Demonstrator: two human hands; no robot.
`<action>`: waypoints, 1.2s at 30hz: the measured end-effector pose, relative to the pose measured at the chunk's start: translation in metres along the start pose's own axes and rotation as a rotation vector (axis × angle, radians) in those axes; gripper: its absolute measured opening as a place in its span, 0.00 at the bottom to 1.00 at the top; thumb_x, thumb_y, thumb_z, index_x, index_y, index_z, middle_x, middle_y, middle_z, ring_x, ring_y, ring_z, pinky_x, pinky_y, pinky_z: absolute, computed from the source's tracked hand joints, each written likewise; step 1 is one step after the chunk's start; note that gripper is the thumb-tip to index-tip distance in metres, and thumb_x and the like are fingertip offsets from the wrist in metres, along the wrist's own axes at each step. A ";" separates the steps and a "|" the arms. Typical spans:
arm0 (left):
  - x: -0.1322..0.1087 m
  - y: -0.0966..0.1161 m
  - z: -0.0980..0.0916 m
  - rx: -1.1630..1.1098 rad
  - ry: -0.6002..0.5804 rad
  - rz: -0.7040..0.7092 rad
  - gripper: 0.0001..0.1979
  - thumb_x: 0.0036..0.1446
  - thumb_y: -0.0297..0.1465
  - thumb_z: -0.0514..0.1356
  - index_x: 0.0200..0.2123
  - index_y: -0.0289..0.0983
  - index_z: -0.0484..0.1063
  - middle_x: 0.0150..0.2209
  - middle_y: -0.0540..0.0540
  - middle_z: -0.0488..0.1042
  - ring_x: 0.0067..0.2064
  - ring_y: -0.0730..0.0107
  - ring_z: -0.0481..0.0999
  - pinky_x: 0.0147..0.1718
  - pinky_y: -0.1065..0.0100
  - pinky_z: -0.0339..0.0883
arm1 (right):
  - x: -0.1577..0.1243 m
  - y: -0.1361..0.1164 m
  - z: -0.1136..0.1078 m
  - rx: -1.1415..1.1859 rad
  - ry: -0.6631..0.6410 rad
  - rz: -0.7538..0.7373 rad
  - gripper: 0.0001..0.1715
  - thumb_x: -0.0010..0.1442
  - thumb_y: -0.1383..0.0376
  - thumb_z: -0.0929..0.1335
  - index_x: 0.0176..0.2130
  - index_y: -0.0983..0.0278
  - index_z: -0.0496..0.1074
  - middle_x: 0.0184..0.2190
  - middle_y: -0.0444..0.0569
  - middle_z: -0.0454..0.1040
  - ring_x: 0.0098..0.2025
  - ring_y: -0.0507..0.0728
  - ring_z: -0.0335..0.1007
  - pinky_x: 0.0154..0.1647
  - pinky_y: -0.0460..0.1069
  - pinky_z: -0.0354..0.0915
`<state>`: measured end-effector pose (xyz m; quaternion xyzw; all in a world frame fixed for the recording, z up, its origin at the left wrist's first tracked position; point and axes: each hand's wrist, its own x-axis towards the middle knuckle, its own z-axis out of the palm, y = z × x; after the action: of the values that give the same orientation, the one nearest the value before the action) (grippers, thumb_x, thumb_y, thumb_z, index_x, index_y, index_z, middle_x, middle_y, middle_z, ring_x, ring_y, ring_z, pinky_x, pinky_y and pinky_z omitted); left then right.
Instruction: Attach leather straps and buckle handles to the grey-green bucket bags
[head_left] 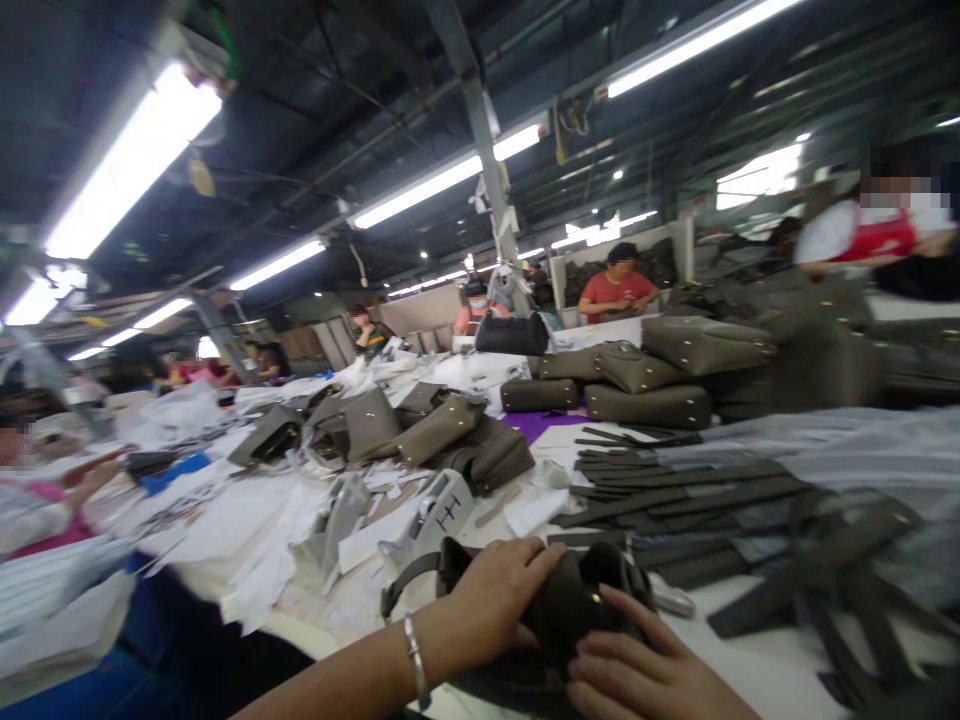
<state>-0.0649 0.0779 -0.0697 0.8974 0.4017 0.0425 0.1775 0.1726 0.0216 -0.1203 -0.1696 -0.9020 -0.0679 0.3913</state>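
A dark olive handbag (559, 610) is at the table's front edge, its mouth facing up and a strap looping out on the left. My left hand (499, 595), with a silver bangle at the wrist, grips the bag's left side, thumb low and fingers across the top. On the other side my right hand (637, 650) holds the bag, index finger stretched towards a small gold stud and the other fingers against the front panel. My right thumb and the bag's underside are hidden.
White tape dispensers (439, 510) stand just beyond the bag. Dark strap pieces (682, 490) and clear plastic sheeting (877, 450) lie to the right. Finished-looking olive bags (645, 400) are piled behind. Several people, one in a red shirt (615, 290), sit further back.
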 end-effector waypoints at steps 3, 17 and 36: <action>-0.009 0.000 -0.004 -0.147 -0.043 -0.035 0.57 0.36 0.30 0.75 0.68 0.50 0.54 0.69 0.38 0.55 0.67 0.39 0.57 0.64 0.46 0.52 | -0.002 0.032 -0.034 0.050 -0.047 0.174 0.19 0.64 0.71 0.64 0.52 0.56 0.72 0.46 0.47 0.80 0.49 0.54 0.76 0.66 0.58 0.56; -0.014 -0.016 -0.042 -0.106 -0.016 -0.120 0.28 0.52 0.44 0.66 0.58 0.60 0.69 0.66 0.50 0.61 0.64 0.44 0.64 0.62 0.45 0.55 | -0.115 0.255 -0.169 -0.433 -0.283 1.186 0.10 0.66 0.60 0.67 0.40 0.65 0.75 0.43 0.50 0.77 0.44 0.57 0.74 0.49 0.57 0.69; 0.091 0.079 -0.075 0.182 0.518 0.367 0.23 0.65 0.38 0.56 0.61 0.39 0.66 0.63 0.41 0.66 0.64 0.59 0.65 0.63 0.56 0.58 | 0.021 0.154 -0.144 -0.356 -0.426 0.701 0.09 0.64 0.64 0.66 0.44 0.60 0.74 0.40 0.49 0.79 0.42 0.59 0.74 0.39 0.49 0.61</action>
<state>0.0363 0.1177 0.0217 0.9263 0.2674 0.2645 -0.0222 0.3130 0.1337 -0.0082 -0.5400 -0.8247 -0.0491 0.1607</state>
